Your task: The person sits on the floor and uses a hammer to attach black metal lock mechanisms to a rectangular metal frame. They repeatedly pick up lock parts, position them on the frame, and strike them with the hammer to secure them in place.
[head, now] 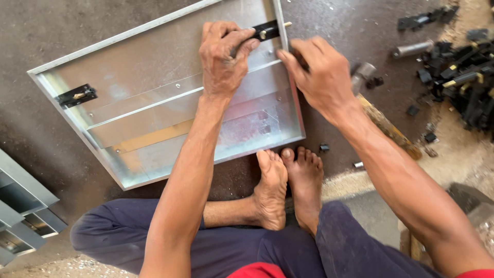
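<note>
A shallow galvanised metal panel [154,103] with raised edges lies on the floor in front of me. A black latch with a brass pin [268,31] sits at its far right edge. My left hand [224,56] is closed on this latch, pressing it to the panel. My right hand [321,77] rests beside it at the panel's right rim, fingertips touching the edge; whether it holds anything small I cannot tell. A second black latch [76,96] is fixed at the panel's left side.
A hammer with a wooden handle [386,126] lies on the floor under my right forearm. A heap of black latch parts [463,82] sits at the right. More metal panels [23,211] are stacked at the left. My bare feet [288,185] touch the panel's near edge.
</note>
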